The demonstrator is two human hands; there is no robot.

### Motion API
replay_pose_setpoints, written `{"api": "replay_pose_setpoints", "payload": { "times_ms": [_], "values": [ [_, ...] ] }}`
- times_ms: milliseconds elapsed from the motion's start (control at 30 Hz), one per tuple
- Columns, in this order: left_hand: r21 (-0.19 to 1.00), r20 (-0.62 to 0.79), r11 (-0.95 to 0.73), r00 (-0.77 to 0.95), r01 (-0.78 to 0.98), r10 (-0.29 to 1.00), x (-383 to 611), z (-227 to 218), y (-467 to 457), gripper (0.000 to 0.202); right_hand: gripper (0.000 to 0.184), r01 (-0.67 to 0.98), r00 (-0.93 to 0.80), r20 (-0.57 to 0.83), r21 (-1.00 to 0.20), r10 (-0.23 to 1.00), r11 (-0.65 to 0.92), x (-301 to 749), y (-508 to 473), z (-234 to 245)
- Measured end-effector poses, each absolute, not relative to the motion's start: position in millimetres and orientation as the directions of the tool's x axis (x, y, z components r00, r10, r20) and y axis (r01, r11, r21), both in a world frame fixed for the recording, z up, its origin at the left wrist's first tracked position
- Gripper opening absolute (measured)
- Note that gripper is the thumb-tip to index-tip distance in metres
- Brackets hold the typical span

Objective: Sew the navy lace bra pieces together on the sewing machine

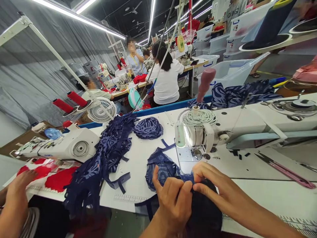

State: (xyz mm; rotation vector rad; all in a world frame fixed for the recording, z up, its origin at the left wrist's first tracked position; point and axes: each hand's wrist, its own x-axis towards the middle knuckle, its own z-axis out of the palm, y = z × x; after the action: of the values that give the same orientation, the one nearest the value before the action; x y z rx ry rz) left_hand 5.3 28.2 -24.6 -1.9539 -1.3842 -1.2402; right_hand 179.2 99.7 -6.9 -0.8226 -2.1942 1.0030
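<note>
Just in front of the sewing machine (198, 142), my left hand (173, 201) is closed on the edge of a navy lace piece (160, 172), its index finger sticking up. My right hand (210, 181) pinches the same lace edge between thumb and fingertips, close beside the left. The lace lies partly on the white table, left of the needle plate (185, 155). Dark fabric hangs below my hands at the table edge. Farther back sits a stack of navy patterned pieces (148, 128). A long heap of navy strips (109, 148) spills over the front edge on the left.
Pink-handled scissors (287, 170) lie at the right. A second sewing machine (61, 145) stands left, with a co-worker's hand (21, 185) by red fabric (60, 178). A small white fan (102, 110) and navy bundles (237, 94) are behind. Other people sit farther off.
</note>
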Motion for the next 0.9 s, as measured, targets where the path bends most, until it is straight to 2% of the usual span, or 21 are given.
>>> {"api": "replay_pose_setpoints", "payload": {
  "times_ms": [67, 233, 400, 500, 600, 667, 767, 900],
  "values": [
    [0.145, 0.852, -0.403, 0.093, 0.904, 0.516, 8, -25, 28, 0.017, 0.023, 0.286, -0.636, 0.282, -0.779, 0.718, 0.559, 174, 96, -11],
    [0.254, 0.772, -0.351, 0.029, 0.901, 0.635, 14, -32, 29, 0.015, 0.018, 0.246, -0.491, 0.600, -0.600, 0.632, 0.761, 158, 89, -25],
    [0.298, 0.701, -0.277, -0.013, 0.913, 0.713, 16, -41, 33, 0.018, 0.019, 0.268, -0.409, 0.702, -0.518, 0.583, 0.812, 150, 85, -37],
    [0.327, 0.700, -0.270, -0.040, 0.906, 0.714, 15, -41, 33, 0.016, 0.018, 0.184, -0.440, 0.663, -0.593, 0.605, 0.784, 152, 82, -37],
    [0.356, 0.722, -0.303, -0.054, 0.884, 0.690, 12, -35, 32, 0.015, 0.018, 0.158, -0.515, 0.468, -0.772, 0.719, 0.615, 163, 81, -30],
    [0.375, 0.728, -0.326, -0.058, 0.868, 0.683, 9, -32, 31, 0.016, 0.018, 0.203, -0.487, 0.381, -0.826, 0.786, 0.526, 175, 85, -26],
    [0.385, 0.745, -0.361, -0.055, 0.850, 0.665, 4, -30, 28, 0.015, 0.017, 0.231, -0.432, 0.408, -0.812, 0.804, 0.536, 191, 94, -26],
    [0.337, 0.786, -0.397, -0.023, 0.854, 0.617, 0, -30, 22, 0.018, 0.013, 0.219, -0.510, 0.457, -0.750, 0.728, 0.624, 196, 105, -30]
  ]
}}
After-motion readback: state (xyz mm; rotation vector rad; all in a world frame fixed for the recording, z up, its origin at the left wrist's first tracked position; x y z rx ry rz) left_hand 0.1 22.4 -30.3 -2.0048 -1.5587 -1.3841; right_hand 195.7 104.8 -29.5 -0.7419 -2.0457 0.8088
